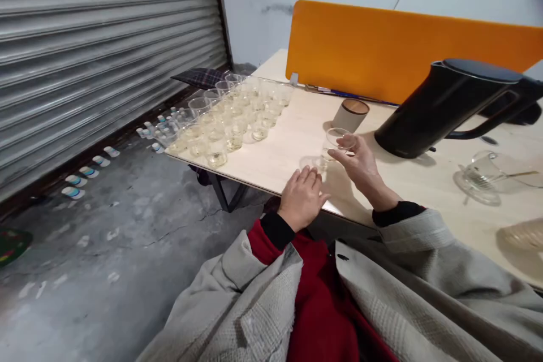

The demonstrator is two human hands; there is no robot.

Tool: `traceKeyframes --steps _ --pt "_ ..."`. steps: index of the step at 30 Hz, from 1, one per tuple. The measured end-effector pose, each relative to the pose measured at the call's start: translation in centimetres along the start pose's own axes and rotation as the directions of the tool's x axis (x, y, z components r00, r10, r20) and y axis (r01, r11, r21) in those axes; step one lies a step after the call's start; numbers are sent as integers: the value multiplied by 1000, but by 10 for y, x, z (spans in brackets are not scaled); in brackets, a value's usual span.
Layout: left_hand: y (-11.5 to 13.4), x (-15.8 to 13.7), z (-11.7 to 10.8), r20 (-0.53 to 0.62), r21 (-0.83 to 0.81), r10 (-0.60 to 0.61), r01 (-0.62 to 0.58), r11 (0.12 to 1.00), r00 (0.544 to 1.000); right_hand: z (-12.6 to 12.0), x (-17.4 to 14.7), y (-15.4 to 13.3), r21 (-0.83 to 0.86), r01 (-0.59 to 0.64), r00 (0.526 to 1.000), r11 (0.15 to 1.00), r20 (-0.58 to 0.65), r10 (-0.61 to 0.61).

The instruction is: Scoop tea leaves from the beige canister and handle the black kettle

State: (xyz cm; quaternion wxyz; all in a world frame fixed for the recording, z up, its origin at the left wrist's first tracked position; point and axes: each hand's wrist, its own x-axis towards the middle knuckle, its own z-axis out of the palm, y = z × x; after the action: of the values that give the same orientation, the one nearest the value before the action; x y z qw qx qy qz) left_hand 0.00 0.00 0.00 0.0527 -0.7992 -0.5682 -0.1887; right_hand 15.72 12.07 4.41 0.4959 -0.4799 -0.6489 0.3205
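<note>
A: Cup (338, 140) status? Where is it?

B: In the right hand (360, 163), just above the desk (292, 141), near edge, in front of the jar (350, 115). Fingers curled round the rim and side, loosely closed on it. Looks empty as far as I can tell.

A: Left hand (302, 197)?

B: Palm down at the desk edge, fingers together and bent. A second cup (313, 164) sits right at the fingertips. Touching or gripped, can't tell; blurred.

A: Anything else close by?

B: Kettle (441, 107), black, to the right of the jar. Glass pitcher (483, 172) further right, lying low on the desk.

A: And further out?

B: Cup block (231, 119) at the far left corner, packed in rows, most showing a little pale liquid. Orange screen (407, 48) behind the desk. Small caps (91, 172) on the floor along the shutter (106, 39).

A: Progress?

B: My read: mostly done. The block is set out and filled; only the two cups at the hands are apart from it and look dry. Those two seem to be what's left.
</note>
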Motion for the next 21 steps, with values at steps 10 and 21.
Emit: traceKeyframes --steps 10,21 --pt "-12 -25 3 -107 -35 176 -181 983 979 104 19 -37 11 101 941 995 324 -100" --pt "-17 -27 0 -98 -125 230 -242 962 968 162 16 -46 118 35 873 992 480 -87"
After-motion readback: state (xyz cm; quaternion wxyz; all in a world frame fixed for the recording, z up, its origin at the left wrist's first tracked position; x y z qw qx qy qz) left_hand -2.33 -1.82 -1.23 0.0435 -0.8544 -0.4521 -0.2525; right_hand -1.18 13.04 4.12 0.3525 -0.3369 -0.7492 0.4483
